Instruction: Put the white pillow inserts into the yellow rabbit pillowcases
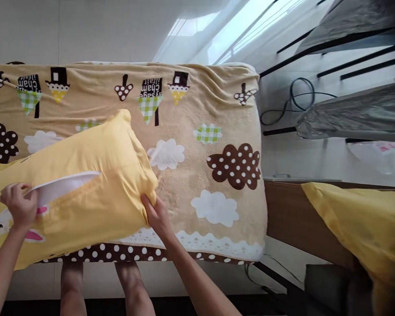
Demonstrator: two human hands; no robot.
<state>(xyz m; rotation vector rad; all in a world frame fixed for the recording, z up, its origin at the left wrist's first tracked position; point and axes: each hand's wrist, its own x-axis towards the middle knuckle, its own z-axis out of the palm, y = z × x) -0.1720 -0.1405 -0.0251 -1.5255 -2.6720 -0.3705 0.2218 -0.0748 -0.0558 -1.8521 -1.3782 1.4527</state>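
Note:
A yellow pillow (pixel 95 180) with a white rabbit print lies tilted over the near left part of a bed. My left hand (pixel 19 205) is closed on the pillow's left end, near the rabbit's ear. My right hand (pixel 158 216) grips the pillow's right lower corner, fingers curled into the fabric. Under the pillow spreads a tan fleece blanket (pixel 197 166) printed with white clouds, brown dotted clouds and checked trees. My bare legs show below the bed's near edge.
A second yellow pillow (pixel 365 224) rests on a brown wooden surface (pixel 289 215) right of the bed. Black cables (pixel 292 101) lie on the pale floor beyond. Grey plastic-wrapped items (pixel 352 116) and dark rails stand at the far right.

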